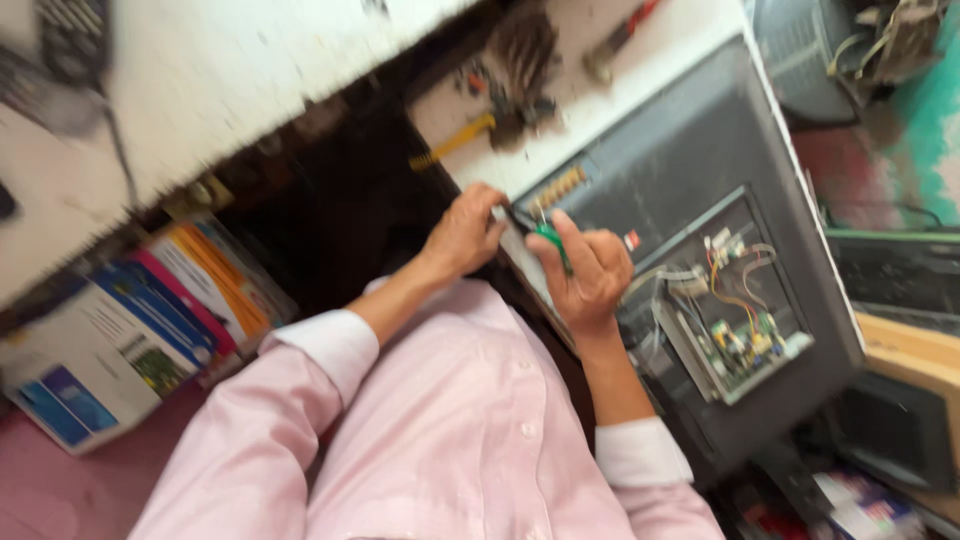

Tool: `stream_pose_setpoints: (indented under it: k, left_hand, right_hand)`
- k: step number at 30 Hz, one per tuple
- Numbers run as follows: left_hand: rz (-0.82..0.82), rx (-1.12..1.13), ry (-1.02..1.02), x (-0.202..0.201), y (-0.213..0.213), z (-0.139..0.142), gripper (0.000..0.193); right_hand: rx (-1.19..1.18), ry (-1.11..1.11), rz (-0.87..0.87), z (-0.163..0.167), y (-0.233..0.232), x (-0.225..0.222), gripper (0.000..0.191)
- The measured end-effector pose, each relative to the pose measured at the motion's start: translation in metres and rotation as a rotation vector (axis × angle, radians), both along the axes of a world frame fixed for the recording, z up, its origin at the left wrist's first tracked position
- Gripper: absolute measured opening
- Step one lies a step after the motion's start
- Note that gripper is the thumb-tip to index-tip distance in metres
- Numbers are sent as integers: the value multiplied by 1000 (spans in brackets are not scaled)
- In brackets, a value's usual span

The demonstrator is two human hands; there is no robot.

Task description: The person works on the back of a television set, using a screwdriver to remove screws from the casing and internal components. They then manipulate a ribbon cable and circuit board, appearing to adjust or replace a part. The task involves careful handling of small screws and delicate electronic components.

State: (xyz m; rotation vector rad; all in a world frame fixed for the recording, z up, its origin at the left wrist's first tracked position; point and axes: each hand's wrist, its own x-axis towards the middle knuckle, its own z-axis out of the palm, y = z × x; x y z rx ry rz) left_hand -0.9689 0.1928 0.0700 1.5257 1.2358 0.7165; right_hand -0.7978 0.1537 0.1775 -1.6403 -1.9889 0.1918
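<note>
Green-handled screwdriver (pixel 550 243) gripped in the curled fingers of the right hand (pixel 590 272), long way slanting, dark tip pointing up-left, left hand (pixel 462 232) pinching that tip, over the edge of a grey open-backed TV (pixel 690 180) with wires showing

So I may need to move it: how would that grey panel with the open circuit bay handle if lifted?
The grey panel looks broad and rigid, so probably awkward for one hand. Its exposed circuit board and loose wires seem fragile and could snag.
</note>
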Motion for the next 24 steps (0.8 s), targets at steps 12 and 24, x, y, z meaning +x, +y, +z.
stream_pose_setpoints:
  k: [12,24]
  left_hand:
    - [261,226,-43,-40,135,68,13]
    - [327,255,344,-44,309,74,23]
  right_hand:
    - [176,104,52,15,0,-22,44]
    - [168,208,-57,21,-6,-42,46]
